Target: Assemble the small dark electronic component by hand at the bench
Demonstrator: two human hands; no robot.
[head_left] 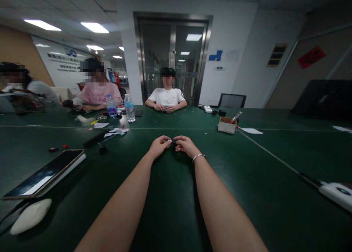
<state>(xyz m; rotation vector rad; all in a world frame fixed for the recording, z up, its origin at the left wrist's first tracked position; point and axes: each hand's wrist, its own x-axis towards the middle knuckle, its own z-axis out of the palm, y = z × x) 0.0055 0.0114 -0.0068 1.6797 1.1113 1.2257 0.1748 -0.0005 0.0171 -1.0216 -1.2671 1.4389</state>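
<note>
My left hand (160, 146) and my right hand (187, 146) meet over the middle of the green table (170, 193). Between their fingertips is a small dark object (173, 142) with a shiny spot at its left end; its exact kind is too small to tell. The fingers of both hands are closed on it, left hand at one end and right hand at the other. A silver bracelet (198, 157) circles my right wrist.
On the left lie a phone (46, 173) on a white box, a white mouse-like object (31, 216) and two bottles (129, 109). A small box (227, 125), a cable and a white device (337, 195) are on the right. Three people sit across the table.
</note>
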